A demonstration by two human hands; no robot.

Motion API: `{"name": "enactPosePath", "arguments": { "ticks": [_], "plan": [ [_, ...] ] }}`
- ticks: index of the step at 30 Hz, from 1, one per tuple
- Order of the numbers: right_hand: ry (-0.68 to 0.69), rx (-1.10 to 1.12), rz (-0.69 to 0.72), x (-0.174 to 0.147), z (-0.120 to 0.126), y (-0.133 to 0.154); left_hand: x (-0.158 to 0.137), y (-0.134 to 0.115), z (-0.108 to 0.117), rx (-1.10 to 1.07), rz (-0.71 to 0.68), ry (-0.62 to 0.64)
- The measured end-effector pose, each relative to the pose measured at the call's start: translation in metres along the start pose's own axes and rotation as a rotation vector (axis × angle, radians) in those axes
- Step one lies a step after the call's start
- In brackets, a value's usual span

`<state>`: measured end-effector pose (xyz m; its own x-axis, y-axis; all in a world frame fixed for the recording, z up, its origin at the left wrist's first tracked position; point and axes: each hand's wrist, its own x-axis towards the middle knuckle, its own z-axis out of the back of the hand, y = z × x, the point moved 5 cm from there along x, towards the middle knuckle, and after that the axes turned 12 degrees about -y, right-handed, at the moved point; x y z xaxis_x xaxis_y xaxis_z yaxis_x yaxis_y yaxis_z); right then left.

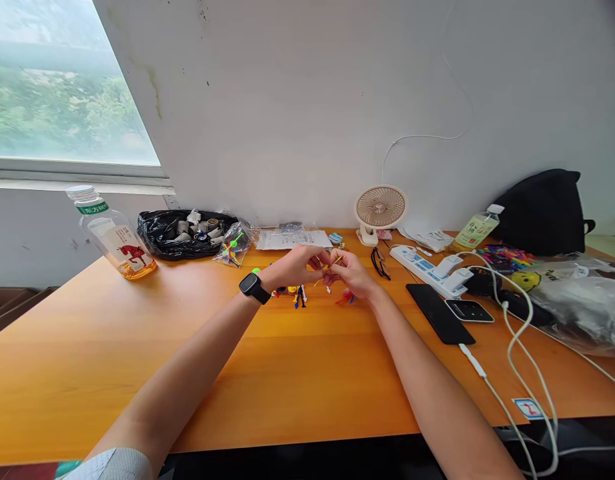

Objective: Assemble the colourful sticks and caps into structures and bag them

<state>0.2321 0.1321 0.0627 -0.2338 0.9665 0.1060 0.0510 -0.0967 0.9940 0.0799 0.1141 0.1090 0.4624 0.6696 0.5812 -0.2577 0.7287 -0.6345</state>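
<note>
Both hands meet over the middle of the wooden desk. My left hand, with a black watch on the wrist, is closed in a pinch on a thin yellow plastic piece. From the other side, my right hand pinches the same piece; its exact shape is partly hidden by the fingers. Under my left hand lie several small coloured plastic pieces, yellow, blue, black and white. Some red and blue pieces lie just below my right hand.
At the left stands a drink bottle. Along the wall are a black plastic bag, a clear packet and a small fan. A power strip, a black phone and white cables lie right of my right arm.
</note>
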Motion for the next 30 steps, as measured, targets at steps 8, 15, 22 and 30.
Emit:
{"name": "enactPosePath", "arguments": {
  "ticks": [8,15,22,30],
  "plan": [
    [-0.133,-0.122,-0.016,0.007,0.008,-0.014,-0.003,0.015,-0.014,0.079,0.024,-0.017],
    [-0.246,-0.879,0.101,0.014,0.037,-0.025,-0.017,0.035,-0.039,0.411,0.025,0.002],
    [-0.288,-1.333,0.136,0.001,0.063,0.009,-0.019,0.039,-0.033,0.679,0.068,0.11],
    [-0.093,-1.324,-0.178,-0.004,0.097,0.002,-0.017,0.043,-0.021,0.702,0.102,0.123]
  ]
}}
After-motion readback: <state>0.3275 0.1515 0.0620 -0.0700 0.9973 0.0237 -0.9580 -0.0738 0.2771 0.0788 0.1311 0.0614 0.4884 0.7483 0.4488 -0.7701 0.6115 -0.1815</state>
